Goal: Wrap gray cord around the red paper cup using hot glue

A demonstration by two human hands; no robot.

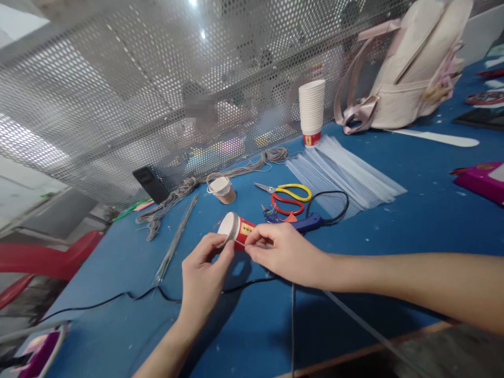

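A small red paper cup [244, 229] lies tilted between my hands, its white end toward the left and a grey band of cord [237, 226] around it. My left hand [207, 270] grips the cup at the white end, thumb and fingers closed. Pressed together at the cup's red side, the fingertips of my right hand [281, 252] pinch a thin strand of the cord. A length of grey cord [293, 325] hangs below my right hand over the table edge. Just behind sits another cup [223, 190], wrapped in cord.
On the blue table [126, 325] lie yellow-and-red-handled scissors [293, 192], a blue glue gun [309, 223] and translucent strips [346, 173]. A cup stack [312, 110], a backpack [409, 79], grey cord bundles [189, 185] and a phone [150, 184] stand or lie along the perforated screen [157, 94]. A black cable [129, 295] crosses the front.
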